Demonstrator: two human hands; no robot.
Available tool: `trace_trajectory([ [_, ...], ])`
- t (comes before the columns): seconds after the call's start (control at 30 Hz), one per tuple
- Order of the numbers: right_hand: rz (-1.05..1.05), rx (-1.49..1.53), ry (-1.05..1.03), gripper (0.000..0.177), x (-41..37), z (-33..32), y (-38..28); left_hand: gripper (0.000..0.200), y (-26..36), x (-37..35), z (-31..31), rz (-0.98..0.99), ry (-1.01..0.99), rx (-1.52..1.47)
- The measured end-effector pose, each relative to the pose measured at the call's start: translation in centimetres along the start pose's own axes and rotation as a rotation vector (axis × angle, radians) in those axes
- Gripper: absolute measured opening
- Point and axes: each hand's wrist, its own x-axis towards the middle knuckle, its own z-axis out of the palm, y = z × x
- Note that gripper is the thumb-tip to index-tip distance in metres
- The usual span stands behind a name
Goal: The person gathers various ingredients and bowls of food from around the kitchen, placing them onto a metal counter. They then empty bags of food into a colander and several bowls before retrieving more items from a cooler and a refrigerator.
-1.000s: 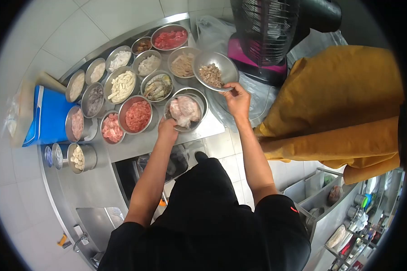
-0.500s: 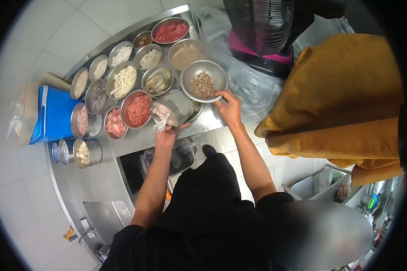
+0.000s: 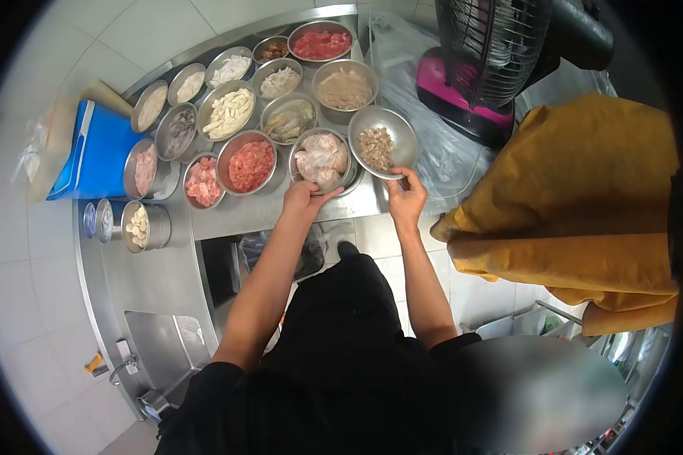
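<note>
My left hand (image 3: 303,200) grips the near rim of a metal bowl of pale pink meat (image 3: 321,159), which sits level at the counter's front among the other bowls. To its right, my right hand (image 3: 407,196) pinches the lower rim of a wide metal bowl (image 3: 402,136) with small brown chopped pieces in it, tilted slightly. Left of the pale meat stands a bowl of red minced meat (image 3: 251,165). Behind it is a bowl of shrimp-like pieces (image 3: 289,121), and a bowl of light brown paste (image 3: 344,89) stands behind the held bowls.
Several more food bowls cover the steel counter (image 3: 243,218). A blue box (image 3: 102,152) stands left, near a sink (image 3: 159,341). At the right are a pink and black fan (image 3: 463,98), clear plastic sheeting (image 3: 425,152) and a brown cloth (image 3: 569,182).
The bowl of pale meat was tilted in my left hand and now sits level, farther right among the bowls. My right hand's bowl has moved right relative to the others. The view has shifted.
</note>
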Motion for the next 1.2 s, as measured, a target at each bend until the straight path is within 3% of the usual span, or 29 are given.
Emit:
trace_trajectory([
  [0.2, 0.027, 0.073, 0.053, 0.016, -1.2, -2.4, -0.6, 0.064, -0.7, 3.0, 3.0, 0.033, 0.052, 0.13],
  [0.27, 0.063, -0.153, 0.035, 0.016, -1.3, -3.7, -1.7, 0.062, -1.1, 3.4, 3.3, 0.028, 0.056, 0.18],
  [0.33, 0.048, -0.275, 0.052, 0.018, -1.3, -4.4, -2.2, 0.062, -1.4, 6.1, 0.8, 0.035, 0.086, 0.207],
  [0.37, 0.013, -0.18, 0.055, 0.019, -1.5, -4.7, -1.9, 0.063, -2.0, 7.8, -1.0, 0.051, 0.104, 0.186],
  [0.4, 0.064, -0.14, 0.069, 0.017, -1.8, -4.7, -2.0, 0.063, -2.3, 6.6, -0.6, 0.123, -0.018, 0.114],
  [0.47, 0.062, -0.117, 0.065, 0.013, -2.1, -4.8, -1.9, 0.067, -1.3, 2.8, 2.4, 0.126, -0.046, -0.004],
  [0.57, 0.049, -0.043, 0.046, 0.012, -2.7, -4.0, -0.7, 0.068, -1.2, 2.4, 1.4, 0.147, -0.086, -0.219],
  [0.67, -0.005, -0.224, -0.025, 0.011, -2.9, -2.5, 0.9, 0.068, -0.8, 1.5, 1.2, 0.092, 0.015, -0.261],
  [0.77, -0.119, -0.509, -0.003, 0.015, -2.1, -1.6, 2.0, 0.068, -0.8, 1.3, -0.6, 0.078, -0.107, -0.228],
  [0.8, -0.121, -0.503, -0.017, 0.015, -1.8, -1.2, 2.0, 0.063, -0.3, -1.0, 0.7, 0.17, -0.002, -0.158],
  [0.9, -0.179, -0.496, -0.017, 0.017, -1.5, -0.1, 2.3, 0.053, 0.1, -3.9, -0.6, 0.203, 0.075, -0.13],
  [0.97, -0.404, -0.408, -0.016, 0.015, -1.5, 0.4, 2.9, 0.043, -0.4, -2.3, -5.3, 0.097, 0.019, -0.065],
  [1.1, -0.294, -0.38, -0.054, 0.024, -2.1, 1.1, 2.5, 0.051, 1.6, -8.2, -7.9, 0.17, -0.072, -0.083],
  [1.13, -0.296, -0.389, -0.069, 0.025, -2.0, 1.2, 1.4, 0.063, 2.6, -10.6, -8.5, 0.254, -0.098, 0.038],
  [1.2, -0.316, -0.353, -0.067, 0.024, -2.2, 1.5, -0.1, 0.075, 5.8, -15.7, -8.1, 0.286, -0.046, -0.071],
])
